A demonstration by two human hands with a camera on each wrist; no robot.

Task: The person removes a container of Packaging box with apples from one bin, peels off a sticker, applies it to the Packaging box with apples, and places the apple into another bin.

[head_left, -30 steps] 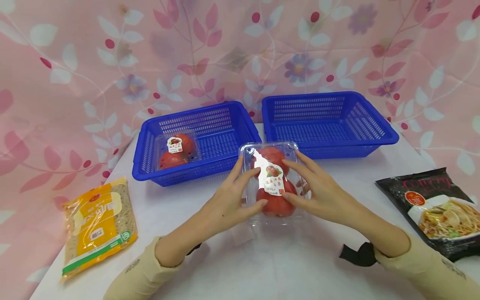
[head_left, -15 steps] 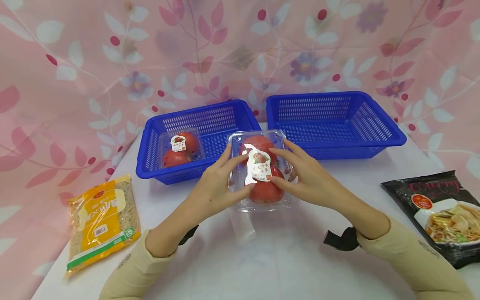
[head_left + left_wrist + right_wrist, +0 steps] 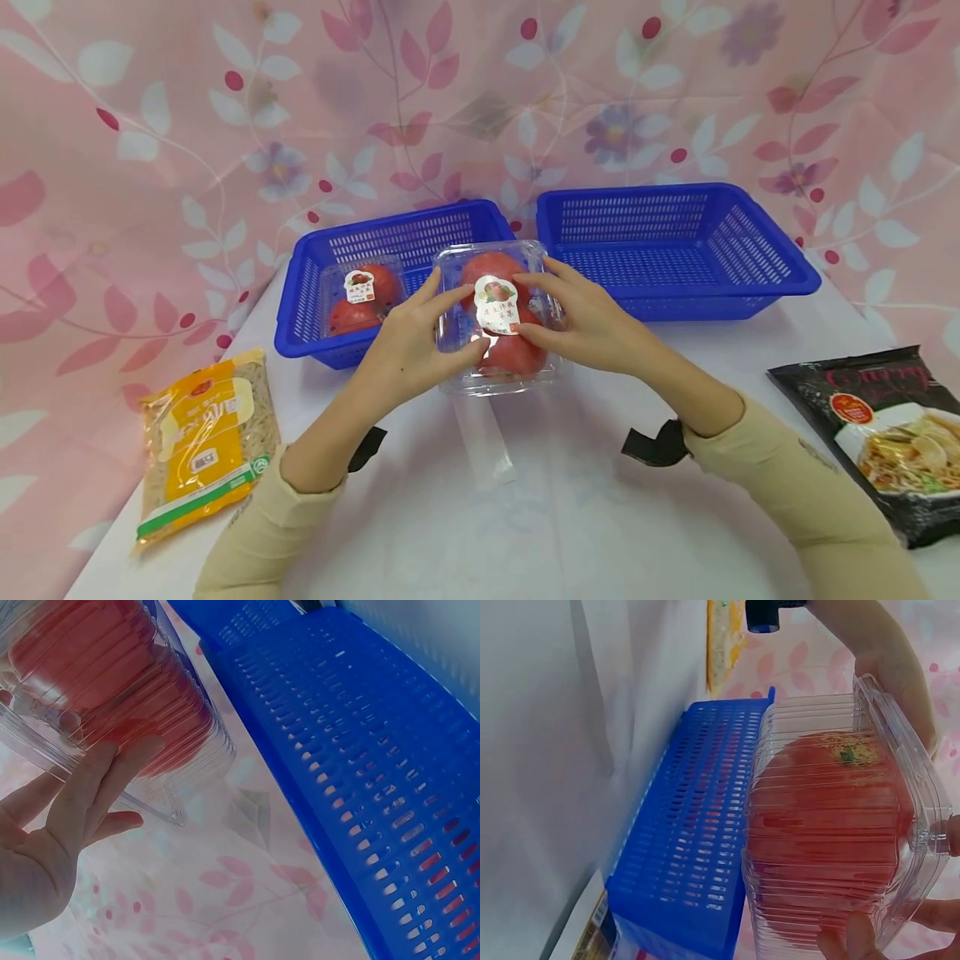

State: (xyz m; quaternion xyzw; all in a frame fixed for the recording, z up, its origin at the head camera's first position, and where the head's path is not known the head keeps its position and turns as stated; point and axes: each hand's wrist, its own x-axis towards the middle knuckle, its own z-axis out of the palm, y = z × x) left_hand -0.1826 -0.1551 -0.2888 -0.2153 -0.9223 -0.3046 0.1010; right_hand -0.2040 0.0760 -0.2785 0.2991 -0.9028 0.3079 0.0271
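Both hands hold a clear plastic box of red apples (image 3: 497, 307), with a white apple label on its lid. My left hand (image 3: 401, 350) grips the box's left side, thumb and fingertips on the lid's edge. On the opposite side my right hand (image 3: 600, 325) grips it the same way. In the head view the box overlaps the near right corner of the left blue basket (image 3: 330, 354). The left wrist view has the ribbed side of the box (image 3: 112, 667) above the left fingers. Ribbed plastic with an apple behind it (image 3: 825, 832) fills the right wrist view's right half.
Inside the left basket lies another apple box (image 3: 360, 292). The right blue basket (image 3: 675, 304) stands beside it at the back. A yellow noodle packet (image 3: 202, 450) is at the left, a black curry noodle packet (image 3: 877, 433) at the right. A clear strip (image 3: 483, 442) lies on the white table.
Both hands have carried the apple box leftward and away from the body, toward the left basket. The clear strip on the table has come into fuller view. The view has shifted slightly.
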